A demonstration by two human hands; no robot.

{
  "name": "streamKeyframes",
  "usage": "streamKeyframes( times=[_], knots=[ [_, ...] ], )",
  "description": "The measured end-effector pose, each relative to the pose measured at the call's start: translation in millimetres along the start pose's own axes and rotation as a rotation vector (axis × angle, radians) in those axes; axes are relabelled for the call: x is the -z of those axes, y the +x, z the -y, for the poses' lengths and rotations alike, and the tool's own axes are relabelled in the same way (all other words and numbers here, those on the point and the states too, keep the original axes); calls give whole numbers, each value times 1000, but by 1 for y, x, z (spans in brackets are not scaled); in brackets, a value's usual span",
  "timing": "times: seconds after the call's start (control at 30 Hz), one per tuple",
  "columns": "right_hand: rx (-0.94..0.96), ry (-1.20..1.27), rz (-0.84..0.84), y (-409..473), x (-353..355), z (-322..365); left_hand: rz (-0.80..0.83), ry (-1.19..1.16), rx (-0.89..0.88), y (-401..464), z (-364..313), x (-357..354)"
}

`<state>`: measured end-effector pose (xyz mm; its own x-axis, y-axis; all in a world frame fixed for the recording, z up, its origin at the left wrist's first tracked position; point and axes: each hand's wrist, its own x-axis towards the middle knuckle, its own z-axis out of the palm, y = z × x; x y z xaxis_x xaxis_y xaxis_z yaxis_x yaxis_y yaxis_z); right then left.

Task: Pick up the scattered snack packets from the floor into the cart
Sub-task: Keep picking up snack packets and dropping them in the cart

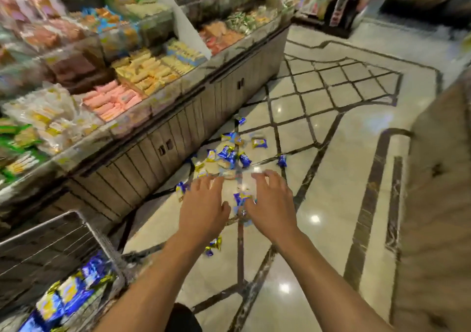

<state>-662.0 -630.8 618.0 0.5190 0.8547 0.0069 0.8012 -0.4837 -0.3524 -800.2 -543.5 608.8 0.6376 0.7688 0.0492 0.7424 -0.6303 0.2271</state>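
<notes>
Both arms were out in front, reaching from the bottom of the frame toward the middle. The left hand [204, 205] was spread, fingers loosely extended and holding nothing. The right hand [271, 204] matched it just beside, fingers splayed and slightly bent, palm down, also gripping nothing. Between the two hands a blue and yellow snack packet [242, 199] showed on the floor [331, 204] — whether either hand touched it could not be told, the picture was blurred there.

Beyond the fingertips, in the centre of the frame, a scatter of blue packets [230, 155] lay on the glossy tiled floor, some overlapping, with one lone packet [282, 160] off to the right and another small one [241, 121] further up. One more packet [213, 246] lay lower down, between the forearms, and a further packet [181, 188] sat just left of the left hand.

At the lower left stood the wire cart [40, 232] — several blue and yellow packets [74, 288] were already inside it, heaped at its near end.

Along the left side and upper left ran a display counter [178, 125] loaded with bins of wrapped sweets in pink, yellow and green. At the right edge a beige blurred shape [438, 204] filled the frame; what it was could not be made out.
</notes>
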Motion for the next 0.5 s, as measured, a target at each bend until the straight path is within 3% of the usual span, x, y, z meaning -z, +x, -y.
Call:
streamKeyframes(
  times=[0.23, 0.5],
  knots=[
    [-120, 21, -39, 46, 32, -98, 15, -19, -98, 87, -83, -21],
    [-195, -27, -26, 175, 46, -177, 42, -57, -82, 224, -149, -65]
  ],
)
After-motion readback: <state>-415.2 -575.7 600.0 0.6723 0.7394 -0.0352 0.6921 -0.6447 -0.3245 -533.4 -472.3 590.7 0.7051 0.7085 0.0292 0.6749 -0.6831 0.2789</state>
